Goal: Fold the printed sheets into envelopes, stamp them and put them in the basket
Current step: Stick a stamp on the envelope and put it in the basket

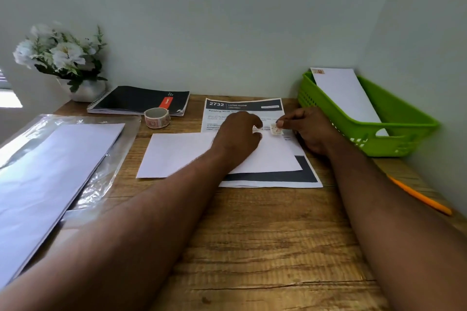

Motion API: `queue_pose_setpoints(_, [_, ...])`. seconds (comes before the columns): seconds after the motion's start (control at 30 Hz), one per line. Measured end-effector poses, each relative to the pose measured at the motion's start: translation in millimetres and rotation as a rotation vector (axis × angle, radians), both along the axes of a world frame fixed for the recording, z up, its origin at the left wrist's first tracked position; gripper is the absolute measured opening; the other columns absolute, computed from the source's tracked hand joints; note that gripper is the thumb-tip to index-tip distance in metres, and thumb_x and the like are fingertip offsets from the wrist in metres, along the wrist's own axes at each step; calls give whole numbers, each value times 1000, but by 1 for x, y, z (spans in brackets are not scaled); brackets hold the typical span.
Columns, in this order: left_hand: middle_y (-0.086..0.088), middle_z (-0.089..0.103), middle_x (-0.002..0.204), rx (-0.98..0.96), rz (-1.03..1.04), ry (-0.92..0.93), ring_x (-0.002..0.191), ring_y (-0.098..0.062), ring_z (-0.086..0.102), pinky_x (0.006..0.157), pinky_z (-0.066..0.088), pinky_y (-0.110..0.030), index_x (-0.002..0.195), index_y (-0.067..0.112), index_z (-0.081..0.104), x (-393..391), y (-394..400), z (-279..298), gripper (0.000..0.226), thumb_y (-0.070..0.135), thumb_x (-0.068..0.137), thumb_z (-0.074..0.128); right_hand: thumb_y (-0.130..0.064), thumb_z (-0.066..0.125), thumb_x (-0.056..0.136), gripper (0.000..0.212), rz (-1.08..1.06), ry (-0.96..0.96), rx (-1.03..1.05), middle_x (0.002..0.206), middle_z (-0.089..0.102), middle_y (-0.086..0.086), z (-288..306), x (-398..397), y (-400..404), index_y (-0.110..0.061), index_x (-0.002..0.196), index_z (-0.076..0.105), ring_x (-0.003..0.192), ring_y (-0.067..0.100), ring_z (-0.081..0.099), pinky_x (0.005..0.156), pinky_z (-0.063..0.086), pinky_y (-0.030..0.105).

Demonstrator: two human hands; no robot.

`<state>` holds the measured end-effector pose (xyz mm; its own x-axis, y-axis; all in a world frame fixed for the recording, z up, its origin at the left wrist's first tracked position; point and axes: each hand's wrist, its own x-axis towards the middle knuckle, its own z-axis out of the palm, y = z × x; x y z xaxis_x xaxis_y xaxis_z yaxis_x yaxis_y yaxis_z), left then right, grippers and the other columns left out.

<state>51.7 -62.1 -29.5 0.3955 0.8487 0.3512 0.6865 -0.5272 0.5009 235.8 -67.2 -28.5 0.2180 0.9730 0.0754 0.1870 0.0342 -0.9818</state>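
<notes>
One stamped envelope point(346, 98) is already lying in the basket point(404, 118). Right hand point(312, 131) is pinching a stamp point(276, 130) onto the second envelope point(192, 154); left hand point(238, 136) is pressing it flat, fingers loosely curled. A printed sheet point(242, 106) is waiting unfolded.

Your left hand point(237, 134) lies knuckles up, fingers curled loosely downward. Just beside it, your right hand point(309, 129) pinches with thumb and forefinger. Both forearms are bare.
</notes>
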Motion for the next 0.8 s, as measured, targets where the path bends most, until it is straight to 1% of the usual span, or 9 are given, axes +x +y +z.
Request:
queue_pose_setpoints(0.07, [0, 57, 131, -13, -15, 18, 124, -17, 45, 103, 31, -24, 120, 20, 64, 1, 1, -7, 27, 22, 95, 57, 6, 70, 76, 9, -5, -14, -18, 78, 70, 7, -1, 1, 2, -1, 82, 70, 69, 15, 67, 62, 52, 20])
queue_pose_setpoints(0.2, [0, 59, 130, -33, -28, 3, 122, -16, 49, 104, 33, -26, 119, 20, 66, 2, 7, -11, 27, 23, 94, 57, 8, 70, 75, 10, -13, -43, -42, 78, 69, 10, -2, 2, 3, 2, 83, 69, 72, 20, 67, 69, 55, 26])
queue_pose_setpoints(0.33, [-2, 60, 128, -32, -34, 5, 122, -17, 49, 104, 32, -26, 120, 16, 66, 3, 10, -13, 28, 23, 94, 57, 4, 73, 75, 7, -44, -193, -35, 75, 68, 11, -3, 1, 2, -2, 78, 72, 71, 20, 63, 75, 53, 31])
queue_pose_setpoints(0.4, [-2, 60, 128, -24, -38, 16, 122, -18, 49, 103, 32, -25, 119, 15, 67, 3, 10, -13, 28, 22, 94, 56, 2, 75, 75, 8, -73, -263, -25, 78, 69, 13, -6, 0, 2, 1, 83, 72, 71, 18, 62, 74, 54, 29])
queue_pose_setpoints(0.47, [-2, 61, 127, -19, -38, 20, 121, -18, 49, 102, 32, -24, 119, 15, 67, 4, 10, -12, 28, 22, 95, 55, 2, 74, 76, 11, -86, -313, -8, 77, 69, 13, -7, -1, 3, 6, 87, 72, 67, 15, 61, 67, 53, 22])
queue_pose_setpoints(0.53, [-3, 61, 127, -14, -40, 26, 121, -18, 50, 102, 32, -25, 119, 15, 67, 4, 10, -12, 28, 21, 95, 55, 1, 73, 78, 10, -91, -352, -1, 76, 68, 13, -8, -3, 3, 5, 87, 72, 65, 13, 59, 61, 50, 17])
queue_pose_setpoints(0.6, [-3, 62, 126, -10, -39, 35, 120, -19, 51, 101, 33, -25, 119, 14, 68, 4, 9, -11, 28, 21, 95, 54, -1, 73, 78, 9, -99, -371, -4, 74, 68, 9, -8, -3, 4, 4, 86, 73, 63, 11, 59, 58, 49, 15])
queue_pose_setpoints(0.67, [-3, 61, 127, -6, -38, 43, 120, -19, 50, 101, 33, -25, 119, 15, 67, 5, 9, -11, 28, 20, 95, 53, -2, 75, 77, 8, -115, -373, -3, 71, 68, 7, -9, -4, 4, 3, 83, 73, 61, 9, 59, 56, 49, 14])
queue_pose_setpoints(0.8, [-4, 60, 128, 3, -43, 71, 122, -22, 49, 103, 33, -28, 121, 16, 66, 6, 9, -13, 30, 19, 96, 51, -3, 76, 73, 7, -152, -388, 15, 71, 69, 12, -11, -6, 4, 2, 76, 74, 61, 11, 60, 56, 49, 19])
